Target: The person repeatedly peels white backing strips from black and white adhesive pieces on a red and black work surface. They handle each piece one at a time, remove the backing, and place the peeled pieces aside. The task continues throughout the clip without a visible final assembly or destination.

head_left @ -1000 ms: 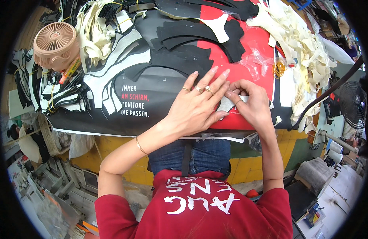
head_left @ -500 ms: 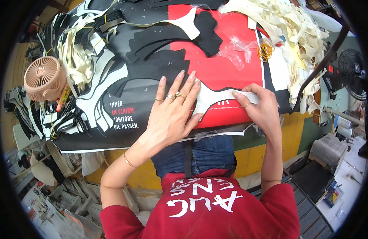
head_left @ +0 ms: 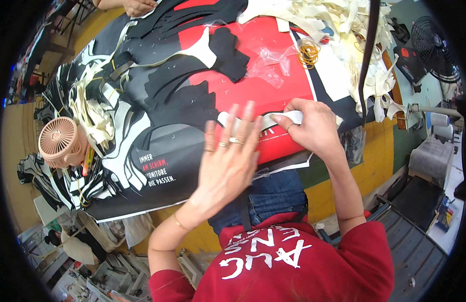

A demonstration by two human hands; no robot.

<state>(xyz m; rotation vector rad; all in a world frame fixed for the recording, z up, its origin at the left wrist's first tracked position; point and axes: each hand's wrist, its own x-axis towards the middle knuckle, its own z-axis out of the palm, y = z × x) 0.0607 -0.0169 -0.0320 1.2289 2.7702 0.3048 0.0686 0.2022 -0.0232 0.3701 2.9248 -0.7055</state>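
Observation:
My left hand (head_left: 229, 158) lies over the left part of a white cut fabric piece (head_left: 268, 122), its fingers stretched out and slightly blurred. Whether the palm presses on the piece or hovers just above it, I cannot tell. At the other end, my right hand (head_left: 313, 126) pinches the narrow strip of that piece between thumb and fingers. A dark edge runs along the white piece's upper side. Left of my left hand, black cut pieces (head_left: 180, 108) lie fanned out on the black and red printed sheet (head_left: 192, 146).
Bundled black and white pieces (head_left: 124, 151) and a pink fan (head_left: 61, 141) stand at left. Cream pieces (head_left: 351, 30), yellow rubber bands (head_left: 308, 53) and clear plastic film (head_left: 268, 63) lie at the far right. Another person's hand (head_left: 140, 6) rests at the far left edge.
The whole view has shifted and turned. My left hand's fingers have blurred and cover more of the white piece's wide end. My right hand keeps its pinch. Another person's hand has come into view.

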